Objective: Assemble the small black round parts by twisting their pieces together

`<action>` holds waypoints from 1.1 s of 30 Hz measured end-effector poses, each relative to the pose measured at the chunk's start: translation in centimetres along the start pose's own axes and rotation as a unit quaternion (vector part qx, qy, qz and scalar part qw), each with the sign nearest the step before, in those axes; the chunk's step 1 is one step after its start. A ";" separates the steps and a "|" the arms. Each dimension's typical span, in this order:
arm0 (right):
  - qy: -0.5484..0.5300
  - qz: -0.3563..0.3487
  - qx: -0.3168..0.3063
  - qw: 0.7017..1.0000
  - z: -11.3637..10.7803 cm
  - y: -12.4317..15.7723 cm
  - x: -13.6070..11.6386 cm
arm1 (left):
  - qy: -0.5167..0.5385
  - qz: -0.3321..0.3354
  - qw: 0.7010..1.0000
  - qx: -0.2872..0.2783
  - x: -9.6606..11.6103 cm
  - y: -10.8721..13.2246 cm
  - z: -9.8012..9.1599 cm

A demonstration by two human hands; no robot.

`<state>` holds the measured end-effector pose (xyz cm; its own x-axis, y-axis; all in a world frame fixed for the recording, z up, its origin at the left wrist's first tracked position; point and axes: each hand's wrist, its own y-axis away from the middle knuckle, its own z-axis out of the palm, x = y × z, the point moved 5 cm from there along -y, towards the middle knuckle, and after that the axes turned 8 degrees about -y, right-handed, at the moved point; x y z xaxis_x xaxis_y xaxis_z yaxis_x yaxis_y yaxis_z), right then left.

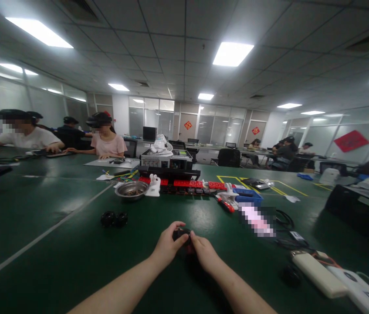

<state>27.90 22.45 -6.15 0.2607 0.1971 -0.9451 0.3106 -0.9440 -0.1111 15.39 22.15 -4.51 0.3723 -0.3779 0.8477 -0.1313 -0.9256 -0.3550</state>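
My left hand (167, 244) and my right hand (205, 253) meet over the green table (56, 261), both gripping one small black round part (181, 234) between the fingertips. Most of the part is hidden by my fingers. Two more small black round parts (114, 219) lie side by side on the table to the left, apart from my hands.
Beyond my hands stand a metal bowl (131, 190), a red and black row of trays (184, 186), a computer case (166, 160), a red-handled tool (225, 205) and a blue box (248, 197). Cables and white power banks (318, 274) lie right. People sit at the far left.
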 end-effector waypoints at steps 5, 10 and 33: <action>0.062 -0.027 -0.014 0.998 -0.1 0.3 -1.0 | 0.049 -0.049 0.997 -0.026 -1.2 -0.2 0.5; 0.212 -0.117 0.002 0.970 0.1 1.6 -3.6 | 0.123 -0.157 0.979 -0.042 -3.0 -0.7 0.8; 0.185 -0.059 0.018 0.981 -0.2 0.6 -1.7 | -0.048 -0.026 0.999 0.004 -0.3 -0.1 -0.2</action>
<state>27.81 21.59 -4.51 0.5409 0.3823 -0.7492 0.3274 -0.9162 -0.2312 15.04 22.38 -4.66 0.4650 -0.3256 0.8233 -0.1030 -0.9435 -0.3150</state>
